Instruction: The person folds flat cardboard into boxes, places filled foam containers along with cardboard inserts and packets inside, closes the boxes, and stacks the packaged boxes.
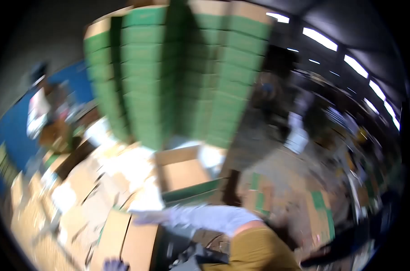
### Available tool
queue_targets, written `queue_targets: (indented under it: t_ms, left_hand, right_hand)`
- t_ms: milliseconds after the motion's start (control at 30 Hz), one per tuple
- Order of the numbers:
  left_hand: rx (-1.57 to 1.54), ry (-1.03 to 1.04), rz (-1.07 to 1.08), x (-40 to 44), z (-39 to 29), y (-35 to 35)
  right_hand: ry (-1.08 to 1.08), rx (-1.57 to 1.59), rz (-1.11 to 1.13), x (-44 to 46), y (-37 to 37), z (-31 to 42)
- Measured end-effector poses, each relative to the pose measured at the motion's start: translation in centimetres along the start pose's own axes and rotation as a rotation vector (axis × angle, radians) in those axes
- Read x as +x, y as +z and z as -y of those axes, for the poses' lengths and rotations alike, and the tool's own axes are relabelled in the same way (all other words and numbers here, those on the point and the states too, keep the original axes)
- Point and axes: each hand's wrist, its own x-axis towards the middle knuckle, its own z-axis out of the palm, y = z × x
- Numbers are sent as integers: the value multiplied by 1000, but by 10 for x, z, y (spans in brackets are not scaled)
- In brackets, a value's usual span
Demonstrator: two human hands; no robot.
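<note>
A long pale glove and mustard sleeve cover my right arm, which reaches leftward across the lower middle. My right hand (151, 217) is at the upper right edge of a brown carton (139, 237); motion blur hides its fingers. At the bottom edge, only part of my left hand (115, 265) shows, in a purplish glove with fingers spread against the same carton. Beyond my right arm sits an open, empty-looking box (182, 174) with green sides. Flat cardboard pieces (85, 194) lie to the left of the carton.
Tall stacks of green and brown boxes (144, 77) stand ahead. A person (44, 108) is at the left by a blue wall (10, 124). Green-striped cartons (320, 212) lie on the right, with more people (345, 119) blurred farther back.
</note>
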Motion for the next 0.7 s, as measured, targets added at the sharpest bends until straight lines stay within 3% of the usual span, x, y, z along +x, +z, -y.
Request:
queue_targets:
  t_ms: [33,100,167,200,233,267,333,400,467,533,567,600,667,700]
  left_hand:
    - [-141,-219,-166,-1,25,10]
    - [-614,-808,-588,-19,58,55]
    - [-757,-1119,-866,-14,71,114]
    - [-650,-1140,-899,6,69,150]
    - [-454,-1124,-911,18,65,191]
    - [-315,-1124,-885,24,52,217]
    - [-877,-1343,-512,11,25,150]
    - [-949,-1359,-817,-23,7,94]
    - [-807,-1488,-1278,-71,15,89]
    - [-364,-1746,-1746,-137,44,107]
    - [-263,-1780,-1981,-189,62,129]
    - [-220,-1675,-2344,-229,74,137]
    - [-477,-1770,-2777,-313,103,180]
    - [-475,-1765,-2787,-331,106,180]
  right_hand:
    - [-173,-168,-71,10,1,2]
    - [-131,-140,-40,2,-3,66]
    - [-82,-13,23,14,-1,113]
    - [-53,28,38,26,2,113]
    - [40,-242,-124,52,0,80]
    - [89,-136,-92,77,-15,17]
    - [210,0,-180,89,-12,-12]
    - [193,-52,-97,92,-13,-10]
    - [214,-122,-156,82,-2,3]
    - [32,-309,-185,75,15,15]
    - [116,-201,-191,75,9,7]
    - [204,-95,-201,78,3,1]
    - [119,-233,-166,73,22,27]
    - [35,-372,-143,74,28,36]
